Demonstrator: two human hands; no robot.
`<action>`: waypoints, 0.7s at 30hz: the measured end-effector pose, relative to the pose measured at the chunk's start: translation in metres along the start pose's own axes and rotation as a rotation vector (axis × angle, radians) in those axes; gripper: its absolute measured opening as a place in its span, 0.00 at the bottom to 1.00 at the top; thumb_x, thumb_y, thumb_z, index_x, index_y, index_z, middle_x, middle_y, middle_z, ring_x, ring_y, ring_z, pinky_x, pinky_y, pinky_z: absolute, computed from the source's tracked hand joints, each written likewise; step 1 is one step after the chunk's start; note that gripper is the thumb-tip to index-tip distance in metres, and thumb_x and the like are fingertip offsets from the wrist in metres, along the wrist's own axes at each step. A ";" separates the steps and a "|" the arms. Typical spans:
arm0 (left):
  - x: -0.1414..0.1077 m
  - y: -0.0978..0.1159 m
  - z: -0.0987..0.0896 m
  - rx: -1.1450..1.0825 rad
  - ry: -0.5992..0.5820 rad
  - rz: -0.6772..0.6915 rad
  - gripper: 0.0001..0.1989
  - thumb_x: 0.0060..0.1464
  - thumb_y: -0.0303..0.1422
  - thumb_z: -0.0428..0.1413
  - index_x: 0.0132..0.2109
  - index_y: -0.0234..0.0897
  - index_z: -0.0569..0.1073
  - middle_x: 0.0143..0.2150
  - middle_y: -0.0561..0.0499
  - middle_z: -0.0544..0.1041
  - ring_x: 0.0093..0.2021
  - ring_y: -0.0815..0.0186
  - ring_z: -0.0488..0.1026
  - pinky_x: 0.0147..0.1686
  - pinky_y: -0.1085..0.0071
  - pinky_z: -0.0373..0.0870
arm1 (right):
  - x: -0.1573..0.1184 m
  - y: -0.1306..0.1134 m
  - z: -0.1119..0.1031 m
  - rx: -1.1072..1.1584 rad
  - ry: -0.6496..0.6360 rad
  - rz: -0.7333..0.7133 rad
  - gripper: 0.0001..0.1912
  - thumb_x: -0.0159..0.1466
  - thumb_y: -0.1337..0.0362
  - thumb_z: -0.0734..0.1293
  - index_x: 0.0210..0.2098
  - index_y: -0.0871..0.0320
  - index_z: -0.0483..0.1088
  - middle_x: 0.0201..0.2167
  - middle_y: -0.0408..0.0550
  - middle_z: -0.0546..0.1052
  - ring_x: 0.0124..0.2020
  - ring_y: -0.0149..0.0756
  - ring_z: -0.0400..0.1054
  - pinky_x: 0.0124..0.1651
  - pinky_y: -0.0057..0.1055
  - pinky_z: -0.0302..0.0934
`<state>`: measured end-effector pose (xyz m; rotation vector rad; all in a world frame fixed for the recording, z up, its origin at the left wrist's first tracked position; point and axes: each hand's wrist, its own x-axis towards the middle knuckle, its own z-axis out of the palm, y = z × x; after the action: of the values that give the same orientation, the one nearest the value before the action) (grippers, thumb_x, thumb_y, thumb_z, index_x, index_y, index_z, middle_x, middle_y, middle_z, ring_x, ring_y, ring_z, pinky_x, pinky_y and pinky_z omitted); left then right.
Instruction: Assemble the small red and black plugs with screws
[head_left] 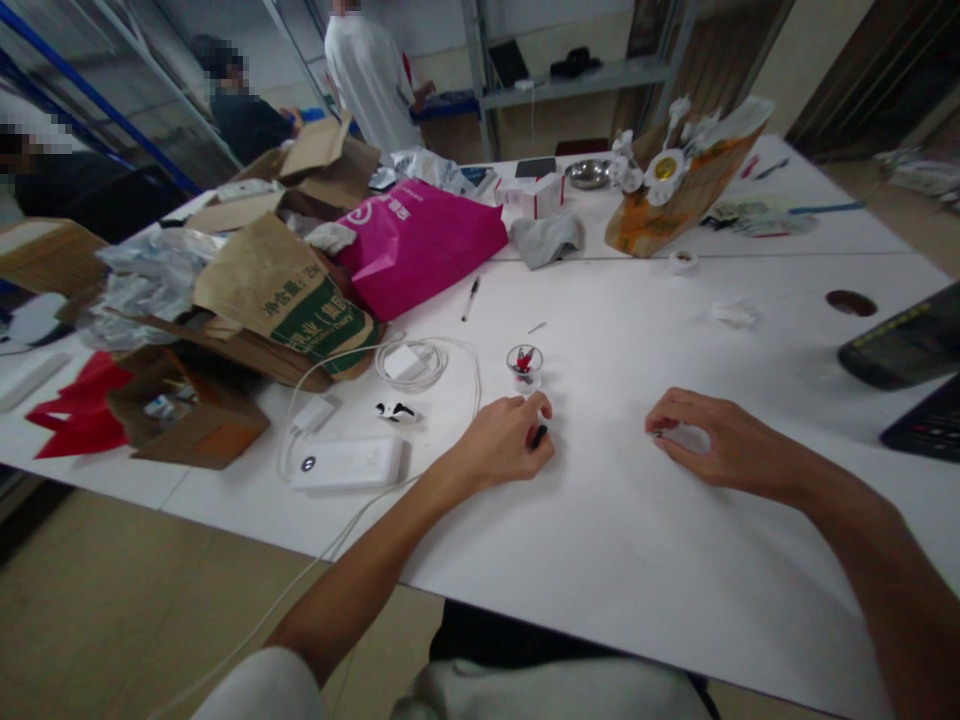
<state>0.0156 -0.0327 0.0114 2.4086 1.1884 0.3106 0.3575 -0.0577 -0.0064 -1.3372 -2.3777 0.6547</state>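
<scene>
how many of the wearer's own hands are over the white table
2. The left hand holds a small black object, just nearer than the clear cup. The right hand is farther right; anything it pinches is too small to tell. Neither hand is hidden.

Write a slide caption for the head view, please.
Left hand holds something black near a small cup; right hand apart.

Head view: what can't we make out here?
All in the head view:
- Black item: mostly hidden by the left hand.
- Small dark bit at the right hand: too small and blurred to tell whether it is gripped.
- Red and dark pieces in the clear cup: too small to count.
- Dark object: cut off by the right edge.
</scene>
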 end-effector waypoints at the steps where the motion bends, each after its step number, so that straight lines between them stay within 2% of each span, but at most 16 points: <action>1: 0.000 0.000 0.000 0.002 0.005 0.002 0.14 0.60 0.30 0.57 0.53 0.40 0.73 0.30 0.53 0.78 0.37 0.58 0.78 0.42 0.63 0.72 | 0.000 0.000 0.000 0.005 0.003 0.006 0.06 0.67 0.64 0.68 0.42 0.51 0.77 0.44 0.50 0.81 0.45 0.46 0.77 0.50 0.44 0.71; 5: -0.001 -0.001 0.000 0.002 0.006 -0.002 0.15 0.59 0.30 0.57 0.54 0.40 0.73 0.29 0.55 0.79 0.36 0.58 0.78 0.39 0.64 0.71 | 0.000 -0.006 -0.004 0.007 0.032 0.011 0.05 0.69 0.61 0.69 0.44 0.52 0.75 0.44 0.50 0.81 0.44 0.46 0.77 0.49 0.43 0.71; 8: -0.001 -0.002 -0.003 -0.005 0.050 -0.003 0.13 0.61 0.33 0.59 0.53 0.41 0.74 0.28 0.56 0.78 0.32 0.61 0.77 0.37 0.66 0.70 | 0.001 -0.014 -0.011 0.012 0.137 0.010 0.08 0.71 0.54 0.70 0.45 0.51 0.75 0.42 0.50 0.81 0.41 0.45 0.76 0.46 0.43 0.71; 12: -0.003 -0.009 -0.013 -0.107 0.300 -0.002 0.10 0.67 0.42 0.60 0.47 0.41 0.75 0.26 0.58 0.75 0.27 0.68 0.72 0.36 0.69 0.69 | 0.002 -0.024 -0.019 0.049 0.466 0.157 0.14 0.72 0.46 0.69 0.43 0.49 0.75 0.37 0.48 0.81 0.37 0.45 0.76 0.44 0.44 0.72; 15: -0.002 -0.015 -0.022 -0.281 0.492 -0.042 0.12 0.70 0.43 0.58 0.43 0.40 0.75 0.24 0.59 0.71 0.23 0.72 0.65 0.30 0.73 0.64 | 0.004 -0.030 -0.021 0.216 0.685 0.248 0.17 0.73 0.44 0.68 0.37 0.49 0.75 0.32 0.48 0.79 0.36 0.45 0.76 0.41 0.44 0.72; 18: 0.001 -0.023 -0.029 -0.336 0.609 -0.082 0.14 0.71 0.43 0.58 0.40 0.39 0.75 0.24 0.58 0.69 0.24 0.72 0.61 0.27 0.73 0.59 | 0.007 -0.032 -0.021 0.373 0.792 0.247 0.18 0.73 0.45 0.70 0.34 0.50 0.76 0.27 0.46 0.76 0.31 0.41 0.74 0.39 0.41 0.70; 21: 0.006 -0.031 -0.035 -0.282 0.652 -0.061 0.11 0.70 0.40 0.59 0.40 0.38 0.77 0.29 0.55 0.76 0.29 0.70 0.68 0.33 0.72 0.65 | 0.009 -0.032 -0.018 0.414 0.786 0.256 0.18 0.72 0.45 0.71 0.33 0.51 0.77 0.27 0.45 0.77 0.30 0.39 0.72 0.39 0.40 0.69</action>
<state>-0.0156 -0.0015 0.0272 2.0698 1.3542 1.2238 0.3391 -0.0604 0.0267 -1.3773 -1.3846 0.5140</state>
